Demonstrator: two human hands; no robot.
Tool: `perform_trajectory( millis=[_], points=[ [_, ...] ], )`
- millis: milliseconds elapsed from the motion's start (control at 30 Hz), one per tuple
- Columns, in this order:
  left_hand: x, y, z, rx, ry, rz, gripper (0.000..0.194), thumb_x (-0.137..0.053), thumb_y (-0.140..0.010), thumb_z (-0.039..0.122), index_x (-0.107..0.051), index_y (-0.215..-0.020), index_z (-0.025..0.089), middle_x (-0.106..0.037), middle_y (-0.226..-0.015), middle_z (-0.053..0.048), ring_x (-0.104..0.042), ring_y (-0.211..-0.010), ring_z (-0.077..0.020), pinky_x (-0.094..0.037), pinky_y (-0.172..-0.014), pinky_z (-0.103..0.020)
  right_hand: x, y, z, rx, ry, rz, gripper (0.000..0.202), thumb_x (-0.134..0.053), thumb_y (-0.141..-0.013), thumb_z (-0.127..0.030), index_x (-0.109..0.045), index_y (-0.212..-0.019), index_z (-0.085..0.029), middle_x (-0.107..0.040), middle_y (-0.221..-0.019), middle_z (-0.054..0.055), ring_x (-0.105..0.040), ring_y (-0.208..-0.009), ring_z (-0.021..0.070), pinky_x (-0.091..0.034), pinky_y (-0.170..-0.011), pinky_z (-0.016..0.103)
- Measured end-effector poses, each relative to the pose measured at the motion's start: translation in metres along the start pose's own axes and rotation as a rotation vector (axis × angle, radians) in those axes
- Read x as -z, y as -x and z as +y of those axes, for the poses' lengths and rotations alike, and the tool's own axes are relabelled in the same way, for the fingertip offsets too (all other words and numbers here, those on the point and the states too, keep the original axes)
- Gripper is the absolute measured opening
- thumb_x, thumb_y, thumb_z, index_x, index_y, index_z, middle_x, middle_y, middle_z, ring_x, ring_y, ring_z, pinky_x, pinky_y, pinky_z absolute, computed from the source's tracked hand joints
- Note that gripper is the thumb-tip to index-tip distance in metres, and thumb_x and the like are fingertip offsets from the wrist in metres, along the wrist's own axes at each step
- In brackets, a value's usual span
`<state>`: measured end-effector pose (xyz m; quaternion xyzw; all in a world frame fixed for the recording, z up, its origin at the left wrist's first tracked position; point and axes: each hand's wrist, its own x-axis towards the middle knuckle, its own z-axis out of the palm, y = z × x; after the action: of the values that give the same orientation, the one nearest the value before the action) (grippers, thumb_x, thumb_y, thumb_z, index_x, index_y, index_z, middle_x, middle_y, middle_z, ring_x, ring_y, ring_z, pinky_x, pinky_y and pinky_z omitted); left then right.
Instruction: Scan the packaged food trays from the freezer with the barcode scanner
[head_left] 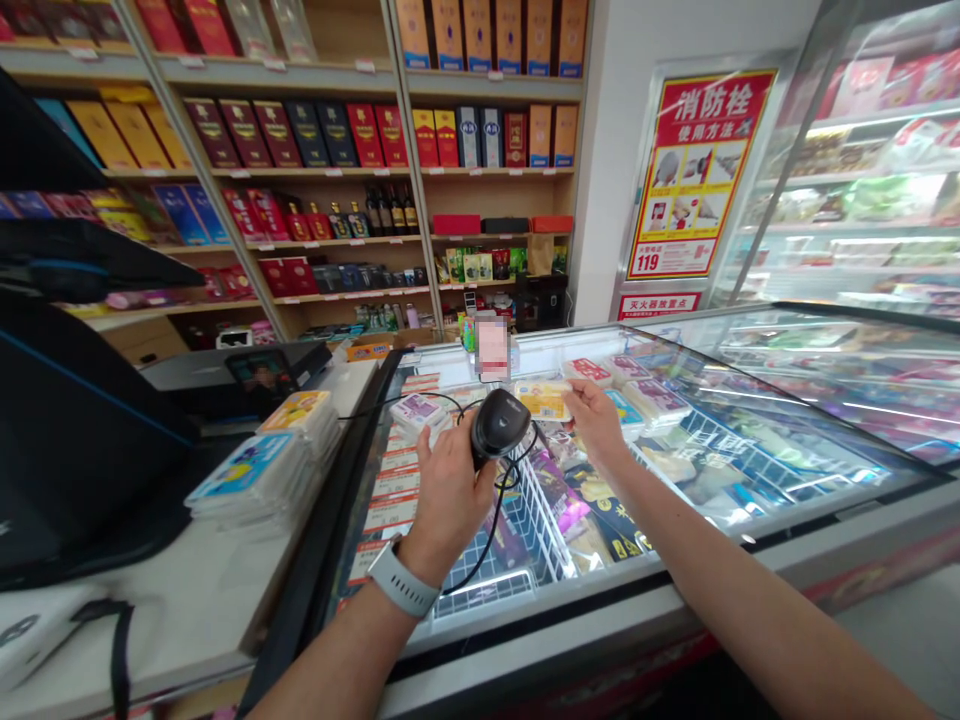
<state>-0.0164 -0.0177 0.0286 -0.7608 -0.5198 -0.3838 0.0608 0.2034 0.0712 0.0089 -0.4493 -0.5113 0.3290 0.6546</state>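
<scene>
My left hand point(448, 490), with a grey watch on the wrist, is wrapped round the handle of a black barcode scanner point(501, 422). Its cable loops down over the freezer's glass top. Between the fingers and thumb of my right hand point(598, 418) is a flat yellow-and-white package point(543, 401), held just right of the scanner head. A purple-and-white package point(418, 411) lies on the glass beyond my left fingers. Past my right hand, stacks of similar packs rest on the glass, with purple packs point(651, 398), a red one point(587, 372) and a blue one partly hidden.
Left of the freezer, a white counter point(225, 590) bears stacked blue packs point(244, 468) and yellow packs point(298, 411). A black checkout terminal point(82, 430) stands at far left. Wire baskets point(540, 510) show under the glass. Shelves of boxes point(315, 135) line the back wall.
</scene>
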Motion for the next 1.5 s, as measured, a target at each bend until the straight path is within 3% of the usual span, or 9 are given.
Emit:
perform_trajectory(
  millis=[233, 400, 567, 733, 867, 1033, 1133, 1233, 1500],
  points=[
    [0.001, 0.0, 0.001, 0.009, 0.006, 0.005, 0.053, -0.053, -0.085, 0.02, -0.04, -0.136, 0.015, -0.064, -0.122, -0.012, -0.056, -0.116, -0.0269, -0.019, -0.115, -0.053, 0.007, 0.001, -0.002, 0.032, 0.121, -0.02, 0.057, -0.049, -0.085, -0.059, -0.049, -0.129, -0.022, -0.068, -0.09, 0.006, -0.059, -0.044, 0.0132, -0.04, -0.031, 0.022],
    [0.002, -0.001, 0.002, 0.018, 0.017, 0.004, 0.053, -0.054, -0.085, 0.019, -0.04, -0.136, 0.015, -0.063, -0.123, -0.011, -0.057, -0.117, -0.0269, -0.018, -0.115, -0.053, 0.009, 0.0, -0.007, 0.15, 0.361, 0.048, 0.055, -0.058, -0.081, -0.047, -0.05, -0.129, -0.022, -0.068, -0.093, 0.006, -0.06, -0.049, 0.0144, -0.047, -0.042, 0.027],
    [0.003, -0.002, 0.003, 0.015, 0.034, 0.011, 0.053, -0.054, -0.084, 0.017, -0.04, -0.135, 0.017, -0.061, -0.129, -0.011, -0.055, -0.121, -0.0279, -0.017, -0.115, -0.053, 0.013, -0.003, -0.012, 0.282, 0.65, 0.103, 0.033, -0.06, -0.079, -0.04, -0.063, -0.103, -0.017, -0.067, -0.073, 0.002, -0.058, -0.058, 0.0163, -0.047, -0.061, 0.029],
    [0.002, -0.001, 0.002, 0.02, 0.028, 0.001, 0.056, -0.055, -0.083, 0.017, -0.039, -0.136, 0.017, -0.061, -0.129, -0.011, -0.056, -0.12, -0.0282, -0.018, -0.115, -0.053, 0.013, -0.004, -0.002, 0.339, 0.886, -0.003, 0.031, -0.054, -0.083, -0.033, -0.065, -0.107, -0.017, -0.07, -0.088, 0.007, -0.062, -0.071, 0.0196, -0.047, -0.073, 0.032],
    [0.002, 0.0, 0.002, 0.023, 0.031, -0.001, 0.053, -0.055, -0.084, 0.019, -0.04, -0.135, 0.017, -0.062, -0.126, -0.011, -0.056, -0.119, -0.0278, -0.017, -0.115, -0.054, 0.007, -0.004, 0.009, 0.318, 1.005, -0.1, 0.035, -0.053, -0.084, -0.029, -0.06, -0.117, -0.018, -0.069, -0.106, 0.009, -0.064, -0.088, 0.0225, -0.046, -0.08, 0.032],
    [0.002, 0.001, 0.002, 0.044, 0.066, -0.011, 0.055, -0.055, -0.082, 0.016, -0.041, -0.135, 0.017, -0.063, -0.123, -0.011, -0.055, -0.119, -0.0259, -0.016, -0.116, -0.054, 0.0, -0.002, 0.016, 0.051, 1.228, -0.125, 0.037, -0.052, -0.087, -0.037, -0.054, -0.116, -0.015, -0.07, -0.089, 0.009, -0.066, -0.078, 0.0236, -0.042, -0.064, 0.03],
    [0.004, 0.001, 0.004, 0.056, 0.083, -0.022, 0.057, -0.054, -0.081, 0.014, -0.04, -0.136, 0.018, -0.063, -0.123, -0.01, -0.054, -0.119, -0.025, -0.015, -0.116, -0.055, 0.0, -0.003, 0.022, 0.023, 1.36, -0.222, 0.032, -0.045, -0.092, -0.04, -0.057, -0.105, -0.014, -0.07, -0.088, 0.012, -0.068, -0.083, 0.0243, -0.041, -0.064, 0.029],
    [0.007, 0.002, 0.007, 0.075, 0.098, -0.028, 0.06, -0.054, -0.08, 0.015, -0.039, -0.138, 0.02, -0.06, -0.126, -0.009, -0.052, -0.121, -0.0246, -0.014, -0.117, -0.055, 0.001, -0.004, 0.026, 0.07, 1.366, -0.259, 0.033, -0.039, -0.094, -0.041, -0.057, -0.103, -0.014, -0.07, -0.091, 0.014, -0.068, -0.086, 0.025, -0.04, -0.065, 0.029],
    [0.008, 0.004, 0.008, 0.102, 0.118, -0.052, 0.059, -0.054, -0.081, 0.019, -0.038, -0.137, 0.019, -0.061, -0.124, -0.008, -0.053, -0.118, -0.0237, -0.014, -0.118, -0.053, 0.004, -0.008, 0.026, 0.117, 1.13, -0.124, 0.032, -0.046, -0.083, -0.045, -0.058, -0.094, -0.018, -0.069, -0.074, 0.008, -0.065, -0.067, 0.0233, -0.038, -0.055, 0.028]
  ],
)
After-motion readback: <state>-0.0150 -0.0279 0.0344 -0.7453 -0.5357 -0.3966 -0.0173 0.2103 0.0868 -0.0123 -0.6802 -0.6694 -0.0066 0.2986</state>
